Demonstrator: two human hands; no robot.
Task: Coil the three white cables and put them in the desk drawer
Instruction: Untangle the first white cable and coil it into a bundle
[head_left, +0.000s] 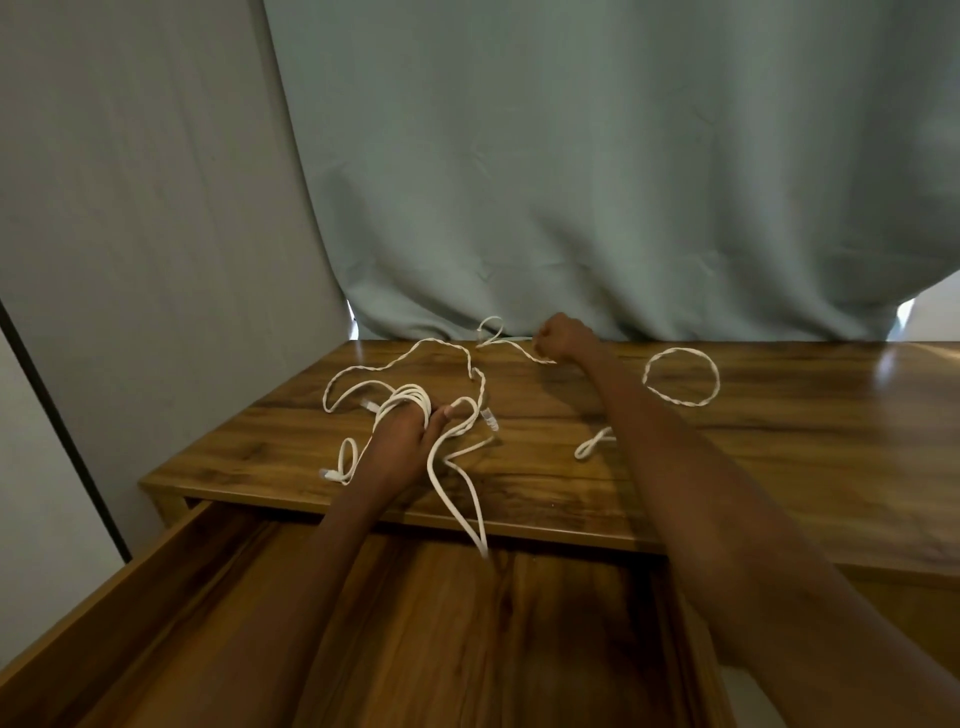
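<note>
Nearest me the desk drawer (218, 613) stood pulled out, its wooden floor bare where I could see it. One loop of white cable (457, 499) hung over the front edge of the desk (779, 467) and dipped above the open drawer.

Just beyond that edge my left hand (402, 441) rested on the desktop, its fingers curled round several turns of the cable coil (410, 397) wound about them, the thumb pointing out to the right. Loose runs of the same tangle spread around it: a small loop with a plug end (326, 473) lay to the left near the desk's corner, and another connector (491, 418) lay just right of my thumb.

Further back a thinner twisted cable (415, 353) wandered across the wood toward the rear edge. To the right, apart from the tangle, it or another cable formed a round loop (681, 375), with a short bend showing beside my right forearm; I could not tell which strand belonged to which cable.

At the far edge my right hand (563, 338) was clenched into a fist, pinching the twisted cable. Behind the desk hung a pale green curtain (623, 156).
</note>
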